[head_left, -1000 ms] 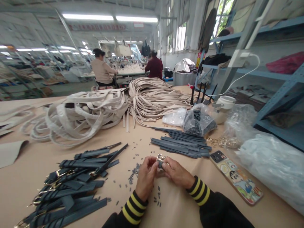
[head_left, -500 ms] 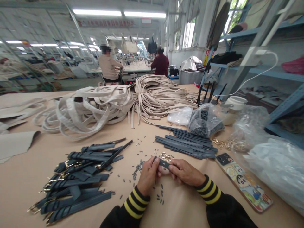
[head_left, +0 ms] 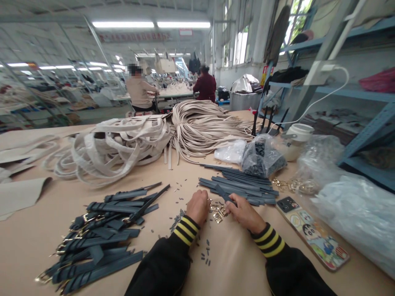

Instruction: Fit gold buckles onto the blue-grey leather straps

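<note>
Since half a second ago the left hand [head_left: 198, 206] has been taken off the dark strap [head_left: 223, 194] and brought over to the gold buckles [head_left: 218, 216]; the strap, then stretched between both hands, is now held by the right hand [head_left: 246, 213] alone, its free end turned away from the body and toward the left. By the right hand the strap is clamped between thumb and fingers – near its closer end – and the gold buckles are left just beside those fingertips. On the left hand the fingers are drawn together and pointed down; a buckle is seen right at the fingertips, but whether it is gripped or only touched cannot be told. Between the two hands the buckles are gathered in a small cluster on the worktop [head_left: 230, 263]; beyond, the strap's free end is seen against a stack of dark strips [head_left: 239, 187], and contact with it cannot be made out. Small dark pieces [head_left: 177, 218] are scattered beside the left wrist; farther left a heap of buckled straps [head_left: 106, 238] is laid out; to the right of the right hand a phone [head_left: 313, 234] is laid, its patterned case uppermost.
</note>
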A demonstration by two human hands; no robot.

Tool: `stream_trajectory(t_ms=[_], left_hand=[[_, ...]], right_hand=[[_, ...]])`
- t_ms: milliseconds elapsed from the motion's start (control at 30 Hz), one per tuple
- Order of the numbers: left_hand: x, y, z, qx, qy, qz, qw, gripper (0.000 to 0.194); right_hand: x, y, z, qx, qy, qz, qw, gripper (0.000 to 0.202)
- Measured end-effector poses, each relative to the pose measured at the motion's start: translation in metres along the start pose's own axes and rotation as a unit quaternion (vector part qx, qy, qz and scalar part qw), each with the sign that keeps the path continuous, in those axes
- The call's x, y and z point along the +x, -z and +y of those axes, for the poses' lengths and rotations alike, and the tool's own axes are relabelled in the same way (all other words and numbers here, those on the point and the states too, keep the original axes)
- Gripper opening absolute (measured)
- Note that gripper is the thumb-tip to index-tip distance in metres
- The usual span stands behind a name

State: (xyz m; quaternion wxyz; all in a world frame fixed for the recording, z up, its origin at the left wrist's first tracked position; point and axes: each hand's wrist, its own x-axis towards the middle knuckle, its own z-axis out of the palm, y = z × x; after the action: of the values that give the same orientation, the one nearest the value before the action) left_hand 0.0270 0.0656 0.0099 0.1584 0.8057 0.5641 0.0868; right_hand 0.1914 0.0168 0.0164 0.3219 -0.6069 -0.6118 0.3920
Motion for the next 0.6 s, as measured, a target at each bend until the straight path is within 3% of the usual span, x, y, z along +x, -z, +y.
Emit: stream_trajectory(t_ms=[133, 233, 367, 433, 500, 600], left_hand=[[0.003, 0.001, -0.008, -0.031, -0.021, -0.017, 0.999, 0.006], [0.001, 0.001, -0.018, -0.15, 0.006, 0.001, 0.989, 0.008], [-0.01, 0.002, -0.024, -0.41, 0.063, -0.053, 0.909, 0.015], [-0.018, 0.004, -0.02, -0.483, 0.078, -0.081, 0.868, 0.017], [-0.027, 0.006, -0.012, -0.519, 0.079, -0.09, 0.846, 0.02], [-0.037, 0.007, 0.002, -0.536, 0.074, -0.085, 0.837, 0.021]], right_hand=[[0.0, -0.002, 0.002, 0.008, 0.013, -0.01, 1.0, 0.016], [0.0, -0.004, 0.003, 0.016, 0.022, -0.021, 0.999, 0.015], [-0.004, -0.007, -0.003, 0.033, 0.032, -0.038, 0.998, 0.016], [-0.006, -0.009, -0.008, 0.072, 0.034, -0.057, 0.995, 0.015], [-0.008, -0.012, -0.012, 0.116, 0.026, -0.081, 0.99, 0.016], [-0.011, -0.017, -0.015, 0.153, 0.018, -0.128, 0.98, 0.019]])
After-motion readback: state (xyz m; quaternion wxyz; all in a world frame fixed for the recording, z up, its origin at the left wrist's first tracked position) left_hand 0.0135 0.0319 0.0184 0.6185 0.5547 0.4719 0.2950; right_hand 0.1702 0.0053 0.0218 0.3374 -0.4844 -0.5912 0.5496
